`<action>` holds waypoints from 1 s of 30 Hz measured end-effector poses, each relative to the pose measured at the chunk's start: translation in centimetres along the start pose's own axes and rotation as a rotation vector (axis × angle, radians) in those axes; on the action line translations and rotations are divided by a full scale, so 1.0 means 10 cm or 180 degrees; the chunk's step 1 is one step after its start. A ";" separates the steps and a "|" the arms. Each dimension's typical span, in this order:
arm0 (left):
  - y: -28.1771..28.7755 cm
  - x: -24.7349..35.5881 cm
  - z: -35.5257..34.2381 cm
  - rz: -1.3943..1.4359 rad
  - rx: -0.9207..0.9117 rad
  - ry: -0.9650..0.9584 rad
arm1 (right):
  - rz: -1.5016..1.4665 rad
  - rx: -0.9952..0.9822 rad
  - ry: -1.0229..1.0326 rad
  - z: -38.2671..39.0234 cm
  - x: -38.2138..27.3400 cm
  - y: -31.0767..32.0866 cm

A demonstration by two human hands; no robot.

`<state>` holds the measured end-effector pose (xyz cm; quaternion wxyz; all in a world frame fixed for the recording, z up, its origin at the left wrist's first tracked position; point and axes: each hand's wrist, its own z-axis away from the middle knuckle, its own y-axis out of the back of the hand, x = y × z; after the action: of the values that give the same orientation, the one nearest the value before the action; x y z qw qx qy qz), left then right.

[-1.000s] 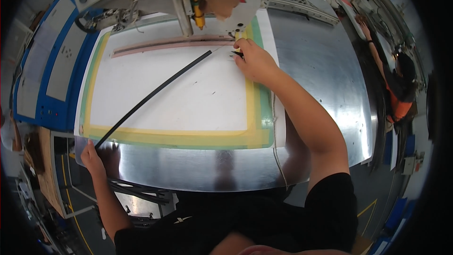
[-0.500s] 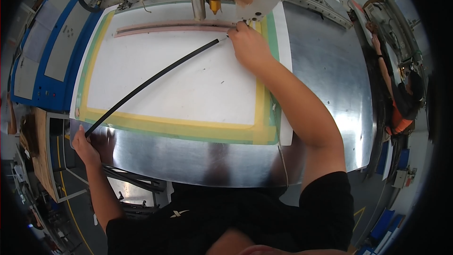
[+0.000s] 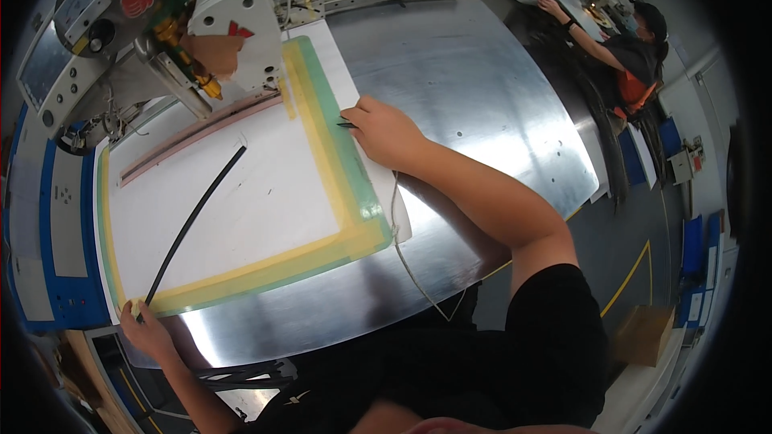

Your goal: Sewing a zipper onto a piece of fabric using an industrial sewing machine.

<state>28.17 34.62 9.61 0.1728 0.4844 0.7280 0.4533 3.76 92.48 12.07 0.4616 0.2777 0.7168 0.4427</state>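
My left hand (image 3: 146, 331) grips the lower end of a long black strip (image 3: 191, 221), which runs diagonally up across a white sheet (image 3: 241, 249) bordered with yellow and green tape. My right hand (image 3: 382, 133) is closed round a small dark pointed tool (image 3: 346, 124) at the sheet's right taped edge, away from the strip. A fine pale thread trails from the strip's upper end. Above that lies a pinkish slotted template (image 3: 197, 133), just under the machine head (image 3: 233, 36) with its yellow nozzle (image 3: 209, 88).
The steel table (image 3: 474, 112) extends rightward; a cord (image 3: 422, 289) hangs over its front. A blue cabinet (image 3: 48, 289) stands left. A co-worker (image 3: 623, 64) works at another machine at upper right. A cardboard box (image 3: 643, 333) is at lower right, dark strips (image 3: 241, 374) below the table edge.
The view has swung, shifting the machine head left. My right hand has moved from beside the strip's upper end to the sheet's right edge. My left hand still holds the strip.
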 end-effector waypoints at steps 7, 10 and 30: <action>-0.19 1.44 -0.19 0.1251 -0.1263 -0.1056 | -0.0252 0.0179 -0.0137 0.10 0.12 -0.01; 0.08 1.76 -0.25 0.1045 -0.2163 -0.0821 | -0.0367 0.0167 -0.0168 0.11 0.13 0.00; 2.19 -0.41 0.41 0.3408 -0.1356 0.2088 | -0.0042 0.0280 0.0277 0.03 0.55 -0.02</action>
<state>44.95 35.68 24.76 -0.2150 0.5715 0.2960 0.7346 1.73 96.92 9.51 0.4203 0.2735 0.7568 0.4194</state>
